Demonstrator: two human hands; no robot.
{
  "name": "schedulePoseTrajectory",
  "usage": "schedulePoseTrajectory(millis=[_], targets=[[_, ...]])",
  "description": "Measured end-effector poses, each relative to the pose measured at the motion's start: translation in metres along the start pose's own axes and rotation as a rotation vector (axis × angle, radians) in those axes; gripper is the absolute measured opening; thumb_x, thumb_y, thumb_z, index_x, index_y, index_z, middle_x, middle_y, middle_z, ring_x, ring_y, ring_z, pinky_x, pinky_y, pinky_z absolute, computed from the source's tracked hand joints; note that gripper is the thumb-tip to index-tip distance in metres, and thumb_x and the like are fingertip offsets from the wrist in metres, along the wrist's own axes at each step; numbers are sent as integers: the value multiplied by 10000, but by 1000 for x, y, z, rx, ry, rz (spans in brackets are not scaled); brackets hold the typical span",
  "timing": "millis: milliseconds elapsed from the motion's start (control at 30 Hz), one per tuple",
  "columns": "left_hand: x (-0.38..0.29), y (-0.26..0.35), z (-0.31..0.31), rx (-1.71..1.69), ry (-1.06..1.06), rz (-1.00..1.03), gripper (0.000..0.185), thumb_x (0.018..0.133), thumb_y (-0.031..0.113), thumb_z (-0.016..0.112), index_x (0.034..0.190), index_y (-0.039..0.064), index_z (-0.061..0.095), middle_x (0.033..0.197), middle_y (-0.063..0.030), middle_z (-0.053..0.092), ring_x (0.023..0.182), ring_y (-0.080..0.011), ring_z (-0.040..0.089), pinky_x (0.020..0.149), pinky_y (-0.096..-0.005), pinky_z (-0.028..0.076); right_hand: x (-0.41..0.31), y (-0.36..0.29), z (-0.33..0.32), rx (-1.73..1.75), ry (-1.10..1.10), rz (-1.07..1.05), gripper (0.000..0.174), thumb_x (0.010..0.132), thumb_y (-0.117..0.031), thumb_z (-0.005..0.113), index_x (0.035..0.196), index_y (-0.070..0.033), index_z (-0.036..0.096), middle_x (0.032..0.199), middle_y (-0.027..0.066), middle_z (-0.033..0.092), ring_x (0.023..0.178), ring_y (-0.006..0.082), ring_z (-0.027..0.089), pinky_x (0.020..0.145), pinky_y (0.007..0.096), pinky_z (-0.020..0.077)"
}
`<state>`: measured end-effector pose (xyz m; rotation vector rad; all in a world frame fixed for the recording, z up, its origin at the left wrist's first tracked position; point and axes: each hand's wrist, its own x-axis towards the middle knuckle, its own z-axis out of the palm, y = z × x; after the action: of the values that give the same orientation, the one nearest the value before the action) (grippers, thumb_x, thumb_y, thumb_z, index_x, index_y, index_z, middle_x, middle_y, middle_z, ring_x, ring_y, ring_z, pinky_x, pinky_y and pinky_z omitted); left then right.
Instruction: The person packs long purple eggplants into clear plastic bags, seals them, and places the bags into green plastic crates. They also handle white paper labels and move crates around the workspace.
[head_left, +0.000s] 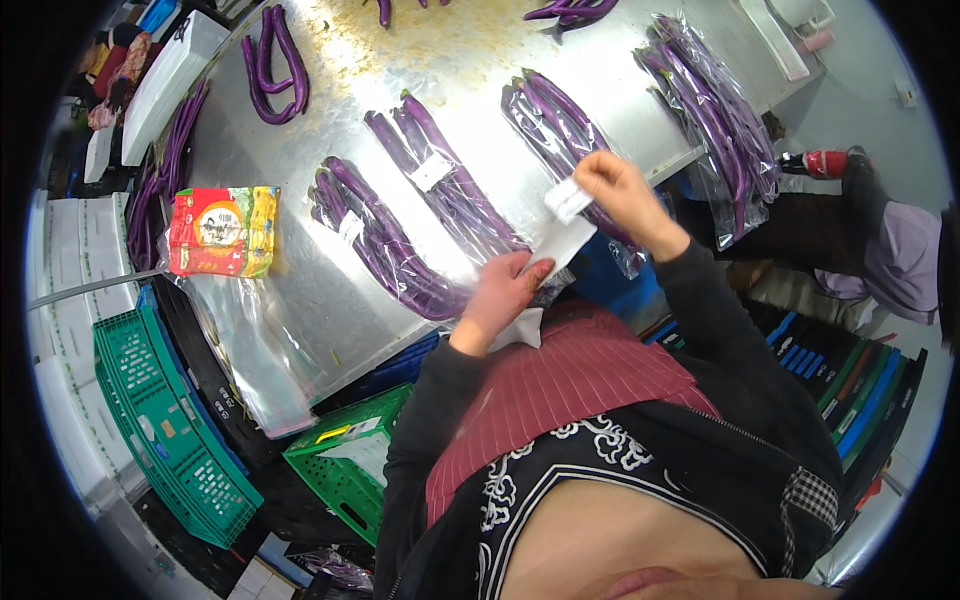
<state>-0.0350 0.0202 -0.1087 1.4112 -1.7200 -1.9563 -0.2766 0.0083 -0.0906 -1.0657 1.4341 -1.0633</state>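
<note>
My left hand (501, 294) grips a strip of white label backing paper (564, 249) by its lower end, near the table's front edge. Between the fingertips of my right hand (626, 196) is a white sticker label (567, 201) bearing print. That label hangs beside a clear bag of long purple eggplants (559, 112), partly covered by my right hand. Left of it lies a second bag of eggplants (427, 135) with a white label on the plastic. Another labelled bag of eggplants (375, 232) lies further left, its lower end close to my left hand.
Several bagged eggplants (712, 127) overhang the steel table (300, 330) at right. Loose eggplants (300, 67) lie at the back. A red and yellow printed packet (221, 232) sits on clear bags (262, 352) at left. Green crates (169, 420) stand below; a person (877, 247) is at right.
</note>
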Motion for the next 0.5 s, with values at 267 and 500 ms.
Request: schedulePoseTrajectory(millis=[267, 500], targets=[[-43, 20, -10, -159, 131, 196, 141, 920, 105, 643, 952, -30, 669, 756, 21, 596, 701, -49, 514, 622, -235, 427, 94, 46, -40, -826, 102, 72, 453, 815, -381, 754, 1026, -1, 627, 973, 99, 648, 892, 208, 605, 795, 357, 479], [-119, 22, -89, -971, 688, 433, 287, 985, 289, 575, 1074, 19, 609, 935, -149, 686, 727, -197, 637, 730, -359, 534, 74, 67, -47, -1028, 217, 188, 908, 700, -545, 794, 1149, 196, 525, 1064, 328, 642, 1004, 416, 647, 883, 437, 502]])
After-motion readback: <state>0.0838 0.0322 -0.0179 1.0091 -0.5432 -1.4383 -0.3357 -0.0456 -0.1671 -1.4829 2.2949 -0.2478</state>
